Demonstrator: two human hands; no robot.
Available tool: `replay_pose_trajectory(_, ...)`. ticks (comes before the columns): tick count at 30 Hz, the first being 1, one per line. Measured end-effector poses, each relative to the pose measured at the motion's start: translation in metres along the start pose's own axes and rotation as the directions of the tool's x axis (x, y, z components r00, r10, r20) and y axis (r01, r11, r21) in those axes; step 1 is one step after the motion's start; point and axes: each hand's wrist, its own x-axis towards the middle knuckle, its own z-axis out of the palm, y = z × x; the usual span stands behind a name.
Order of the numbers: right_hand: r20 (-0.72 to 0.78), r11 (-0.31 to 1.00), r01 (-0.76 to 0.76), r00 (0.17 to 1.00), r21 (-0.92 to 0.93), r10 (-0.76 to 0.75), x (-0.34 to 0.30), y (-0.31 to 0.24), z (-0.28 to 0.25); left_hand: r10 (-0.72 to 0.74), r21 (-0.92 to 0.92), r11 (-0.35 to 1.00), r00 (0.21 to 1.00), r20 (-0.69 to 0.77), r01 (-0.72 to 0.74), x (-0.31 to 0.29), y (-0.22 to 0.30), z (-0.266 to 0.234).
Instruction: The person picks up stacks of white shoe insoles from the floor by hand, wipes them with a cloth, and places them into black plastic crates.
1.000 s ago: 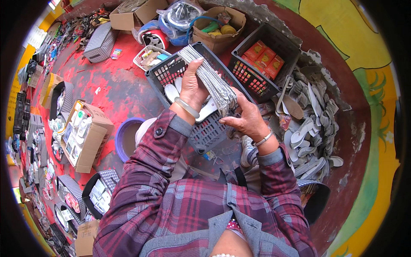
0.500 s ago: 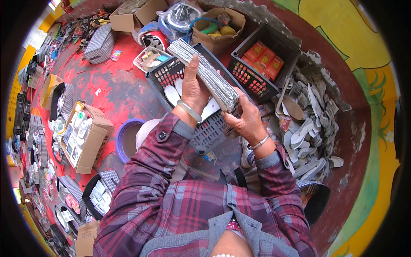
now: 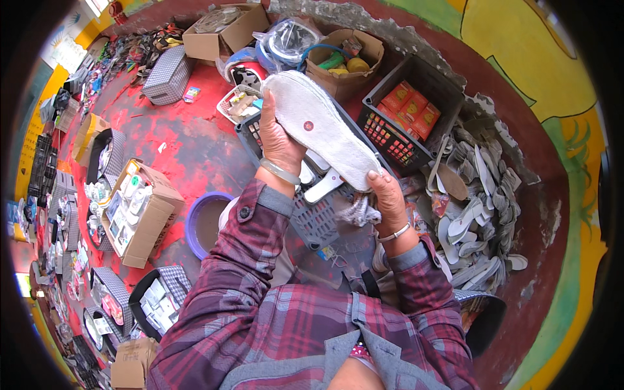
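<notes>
Insole (image 3: 335,140), white with a round reddish mark, is held aslant over a grey plastic crate (image 3: 313,224) by a person in a plaid shirt (image 3: 292,325). The left hand (image 3: 281,146) clasps its upper end, thumb along the edge and fingers hidden behind; the right hand (image 3: 389,205) pinches the lower end, thumb on top. Greyish cloth (image 3: 357,211) bunches just beside the right fingers, though whether they grip it cannot be told. To the right, more insoles (image 3: 478,214) lie heaped near a black crate (image 3: 396,133) holding orange boxes (image 3: 409,109); a purple basin (image 3: 192,227) stands at left.
</notes>
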Motion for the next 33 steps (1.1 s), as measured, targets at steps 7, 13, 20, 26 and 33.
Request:
replay_pose_trajectory(7, 0.098, 0.964, -0.137, 0.988, 0.229, 0.117, 0.000, 0.014, -0.006, 0.008, 0.023, 1.000, 0.994, 0.113, -0.011, 0.005, 0.013, -0.010)
replay_pose_trajectory(13, 0.022, 0.988, -0.120, 0.993, 0.093, 0.118, -0.005, 0.009, 0.006, 0.040, 0.020, 0.999, 0.995, 0.093, -0.042, 0.000, 0.020, 0.006)
replay_pose_trajectory(20, -0.185, 0.996, -0.041, 0.981, 0.083, 0.055, -0.006, 0.011, 0.014, 0.006, -0.015, 1.000, 0.997, 0.080, -0.005, 0.001, 0.008, 0.000)
replay_pose_trajectory(26, -0.264, 0.996, -0.037, 0.964, -0.083, 0.013, -0.003, 0.015, 0.014, -0.001, 0.050, 0.999, 0.993, 0.118, -0.005, -0.005, 0.005, 0.006)
replay_pose_trajectory(33, -0.260, 0.996, -0.050, 0.965, -0.075, 0.029, -0.004, 0.012, 0.013, 0.006, 0.012, 1.000, 0.990, 0.139, -0.008, -0.005, 0.004, 0.006)
